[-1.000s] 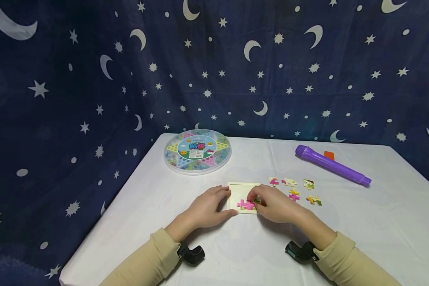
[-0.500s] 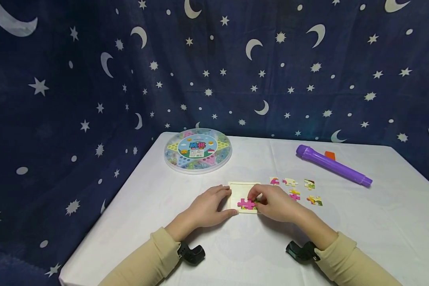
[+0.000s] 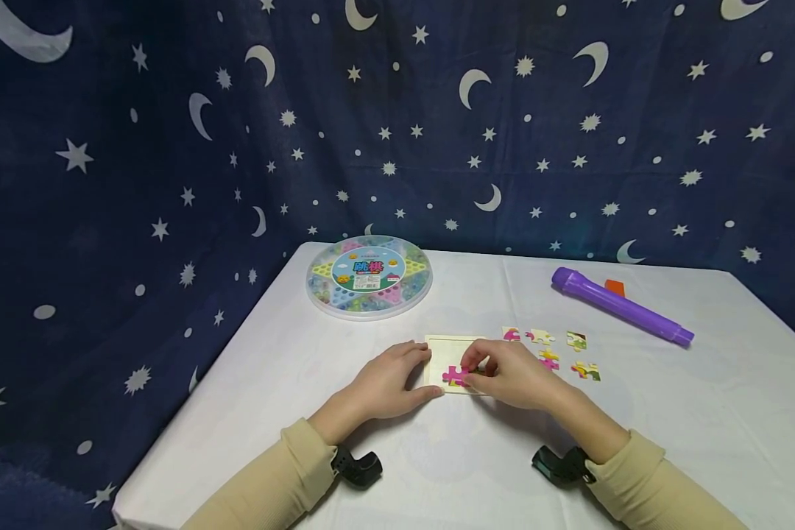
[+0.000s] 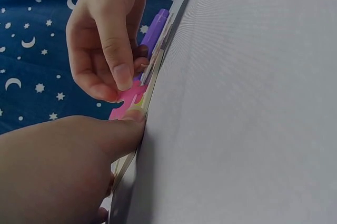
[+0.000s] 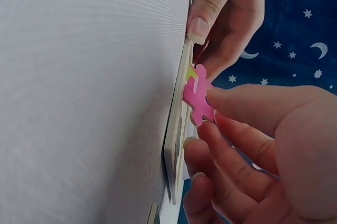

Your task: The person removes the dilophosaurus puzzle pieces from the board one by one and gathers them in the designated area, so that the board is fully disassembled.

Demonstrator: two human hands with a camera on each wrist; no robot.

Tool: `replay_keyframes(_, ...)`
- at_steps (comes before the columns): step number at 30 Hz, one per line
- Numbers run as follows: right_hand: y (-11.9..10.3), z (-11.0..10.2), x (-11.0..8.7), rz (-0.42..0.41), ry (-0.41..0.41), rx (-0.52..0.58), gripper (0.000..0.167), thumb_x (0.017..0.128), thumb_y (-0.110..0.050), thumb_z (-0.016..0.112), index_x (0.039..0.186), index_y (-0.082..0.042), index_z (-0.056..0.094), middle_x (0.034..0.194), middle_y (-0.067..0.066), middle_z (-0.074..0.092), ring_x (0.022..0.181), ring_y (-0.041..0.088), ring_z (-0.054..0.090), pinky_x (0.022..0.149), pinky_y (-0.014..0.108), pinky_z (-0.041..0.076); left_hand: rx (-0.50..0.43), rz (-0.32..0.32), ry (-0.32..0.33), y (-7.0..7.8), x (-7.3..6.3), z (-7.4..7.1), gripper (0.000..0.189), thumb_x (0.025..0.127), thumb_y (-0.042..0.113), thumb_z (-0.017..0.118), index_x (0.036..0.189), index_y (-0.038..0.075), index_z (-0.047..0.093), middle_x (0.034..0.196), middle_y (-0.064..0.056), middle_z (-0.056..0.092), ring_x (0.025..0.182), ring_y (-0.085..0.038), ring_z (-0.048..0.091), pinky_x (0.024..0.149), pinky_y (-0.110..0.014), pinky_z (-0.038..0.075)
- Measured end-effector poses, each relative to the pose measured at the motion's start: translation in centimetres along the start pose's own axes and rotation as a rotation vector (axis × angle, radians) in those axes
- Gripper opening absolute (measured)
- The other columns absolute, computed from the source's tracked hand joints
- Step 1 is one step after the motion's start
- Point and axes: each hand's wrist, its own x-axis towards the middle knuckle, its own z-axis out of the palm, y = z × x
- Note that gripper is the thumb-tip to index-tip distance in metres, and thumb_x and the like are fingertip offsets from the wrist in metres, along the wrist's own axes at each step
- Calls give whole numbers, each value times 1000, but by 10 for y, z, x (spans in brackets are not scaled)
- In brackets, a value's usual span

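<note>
A small pale wooden puzzle tray (image 3: 447, 348) lies in front of me. My left hand (image 3: 387, 383) holds it by the left side, thumb at the near corner and fingers along the edge. Over the tray's near part, my right hand (image 3: 513, 374) pinches a pink jigsaw piece (image 5: 197, 97) between thumb and fingers. In the right wrist view that piece is tilted and stands up from the tray, with a yellow-green piece (image 5: 190, 71) beside it low in the tray. The right hand hides the tray's right side in the head view.
Several loose jigsaw pieces (image 3: 548, 361) lie right of the tray. A purple toy microphone (image 3: 623, 308) lies farther back, with an orange block (image 3: 614, 287) behind it. A round Chinese checkers box (image 3: 369, 278) sits at the back left. A starry curtain (image 3: 397, 132) hangs behind the table.
My right thumb has shifted left onto the pink jigsaw piece, while the fingers stay at its far side. The left hand keeps its place on the tray. The head view has shifted slightly.
</note>
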Motion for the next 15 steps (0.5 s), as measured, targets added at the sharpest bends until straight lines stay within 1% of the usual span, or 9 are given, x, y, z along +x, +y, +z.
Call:
replay_keyframes(3, 0, -1, 0, -1, 2, 5, 17, 89, -17, 80, 101, -18, 69, 93, -7, 66, 71, 15, 58, 59, 28, 52, 0, 9, 3, 0, 0, 0, 68, 95, 53, 66, 144, 5, 58, 150, -12, 53, 143, -29, 43, 116, -43, 35)
replay_keyframes(10, 1, 0, 0, -10, 11, -2, 17, 90, -19, 80, 104, -18, 71, 90, -9, 65, 73, 14, 59, 63, 27, 53, -3, 9, 2, 1, 0, -1, 69, 96, 53, 66, 144, 5, 58, 149, -11, 53, 143, -30, 44, 116, -44, 35)
replay_keyframes(15, 1, 0, 0, 0, 15, -5, 11, 92, -22, 78, 103, -20, 75, 86, -10, 64, 73, 14, 58, 61, 27, 52, 3, 8, 4, 1, 0, 0, 69, 96, 53, 66, 144, 4, 58, 150, -11, 53, 143, -30, 43, 116, -44, 35)
